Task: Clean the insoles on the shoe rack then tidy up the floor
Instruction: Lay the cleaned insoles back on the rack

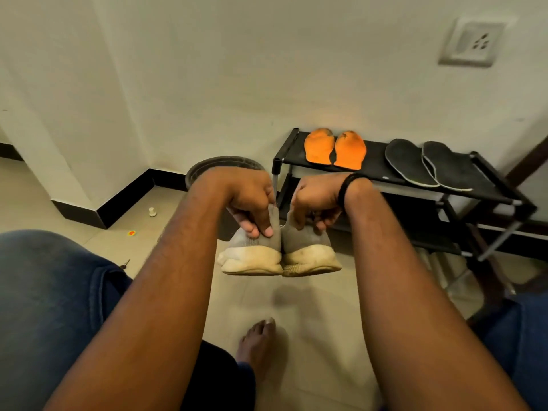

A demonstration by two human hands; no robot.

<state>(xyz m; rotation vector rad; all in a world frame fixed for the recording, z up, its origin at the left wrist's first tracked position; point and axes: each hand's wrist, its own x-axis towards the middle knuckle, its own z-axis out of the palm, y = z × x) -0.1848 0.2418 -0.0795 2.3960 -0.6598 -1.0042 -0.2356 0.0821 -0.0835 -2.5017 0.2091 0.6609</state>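
A: Head view: what do the hands hold?
B: The left hand [252,203] grips one grey shoe [255,250] by its heel, the right hand [317,203] the other shoe [308,250] (heels towards us, off the floor).
A: And beyond them?
B: The shoe rack [379,170], carrying orange insoles [335,149] and, further right, black insoles [430,164].

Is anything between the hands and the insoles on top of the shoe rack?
Yes. Each hand is occupied: the left hand grips one grey shoe, the right hand the other shoe. Beyond them, the orange insoles and black insoles lie uncovered on the rack.
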